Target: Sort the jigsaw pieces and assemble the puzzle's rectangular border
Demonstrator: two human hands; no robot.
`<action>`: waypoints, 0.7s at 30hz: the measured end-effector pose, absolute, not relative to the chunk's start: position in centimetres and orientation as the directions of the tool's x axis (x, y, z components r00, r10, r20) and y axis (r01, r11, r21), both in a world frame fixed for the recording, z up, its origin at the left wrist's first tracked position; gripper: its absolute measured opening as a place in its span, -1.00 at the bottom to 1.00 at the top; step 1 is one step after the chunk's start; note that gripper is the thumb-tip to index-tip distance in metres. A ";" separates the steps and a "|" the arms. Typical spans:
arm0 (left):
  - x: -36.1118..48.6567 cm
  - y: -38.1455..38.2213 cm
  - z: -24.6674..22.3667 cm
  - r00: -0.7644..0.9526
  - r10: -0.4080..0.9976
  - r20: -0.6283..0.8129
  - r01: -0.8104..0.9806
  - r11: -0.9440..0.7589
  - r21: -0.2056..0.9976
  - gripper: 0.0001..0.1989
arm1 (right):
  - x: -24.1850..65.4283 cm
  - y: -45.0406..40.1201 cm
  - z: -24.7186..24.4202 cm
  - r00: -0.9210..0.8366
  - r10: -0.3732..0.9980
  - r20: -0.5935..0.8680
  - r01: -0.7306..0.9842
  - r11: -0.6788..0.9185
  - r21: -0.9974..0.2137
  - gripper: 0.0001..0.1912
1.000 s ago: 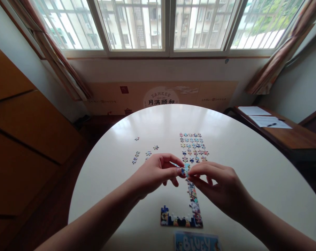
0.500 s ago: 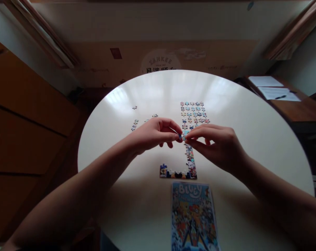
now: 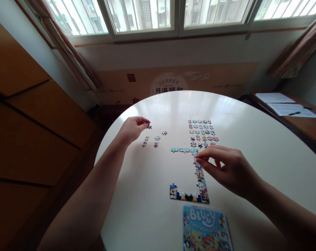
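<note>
A small jigsaw piece is pinched at the thumb and fingertips of my left hand, at the left far part of the table. My right hand has thumb and forefinger pressed together at the upper right corner of the partly joined jigsaw border. Whatever lies between those fingertips is hidden. The border has a light blue top strip, a colourful right side and a dark bottom edge with a short left corner. Several loose pieces lie just right of and below my left hand.
Rows of loose jigsaw pieces lie beyond my right hand. A Bluey picture sheet is on the white oval table, near me. At the right, papers and a pen rest on a wooden surface.
My hands were together over the border; the left has moved away to the far left piece, while the right stays at the border's corner. The view has tilted up, showing the windows.
</note>
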State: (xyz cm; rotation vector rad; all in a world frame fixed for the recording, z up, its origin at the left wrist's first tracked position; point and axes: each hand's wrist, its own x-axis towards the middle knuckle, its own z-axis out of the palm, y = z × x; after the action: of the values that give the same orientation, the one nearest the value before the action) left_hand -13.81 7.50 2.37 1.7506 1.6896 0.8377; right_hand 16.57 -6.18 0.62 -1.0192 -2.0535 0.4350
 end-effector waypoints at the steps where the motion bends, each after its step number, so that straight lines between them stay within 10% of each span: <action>1: -14.0 7.7 2.0 0.021 0.999 0.042 0.657 -0.045 0.752 -0.83 | 16.5 -6.3 0.7 -0.378 0.781 0.497 0.511 0.624 -0.592 -0.91; 21: -14.5 8.0 1.5 0.004 0.977 0.213 0.826 -0.123 0.549 -0.90 | 16.2 -6.8 1.0 -0.459 0.745 0.485 0.472 0.667 -0.577 -0.87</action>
State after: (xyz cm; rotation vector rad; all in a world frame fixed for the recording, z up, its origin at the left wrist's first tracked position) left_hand -14.53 7.98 1.51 2.0151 1.8784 0.8086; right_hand 16.23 -6.77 0.95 -0.9349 -2.1384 0.4712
